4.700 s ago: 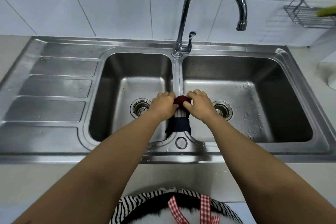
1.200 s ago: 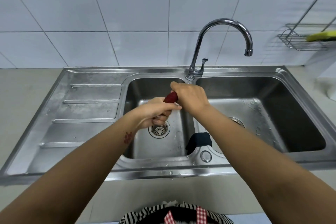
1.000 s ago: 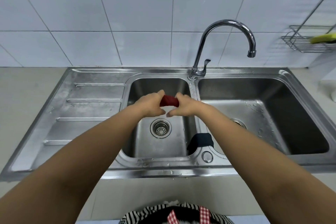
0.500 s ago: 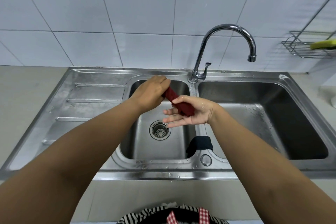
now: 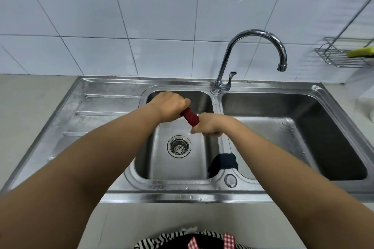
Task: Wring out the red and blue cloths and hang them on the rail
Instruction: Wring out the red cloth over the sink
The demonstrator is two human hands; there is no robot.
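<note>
The red cloth [image 5: 190, 118] is rolled into a tight twisted rope and held over the left basin of the steel sink [image 5: 113, 95]. My left hand [image 5: 170, 108] grips its far end and my right hand [image 5: 208, 125] grips its near end; only the short middle stretch shows between the fists. The dark blue cloth [image 5: 223, 162] lies draped over the divider between the two basins, near the front. A thin metal rail [image 5: 356, 14] slants down the wall at the far right.
The tap [image 5: 253, 50] arches over the divider, spout above the right basin. A wire basket [image 5: 344, 54] with a yellow-green sponge [image 5: 360, 51] hangs on the right wall. A drain strainer [image 5: 179, 146] sits in the left basin. The draining board lies to the left.
My right hand has closed from an open palm into a fist on the red cloth's near end, and the cloth is twisted tighter between both hands. The blue cloth has stayed on the divider.
</note>
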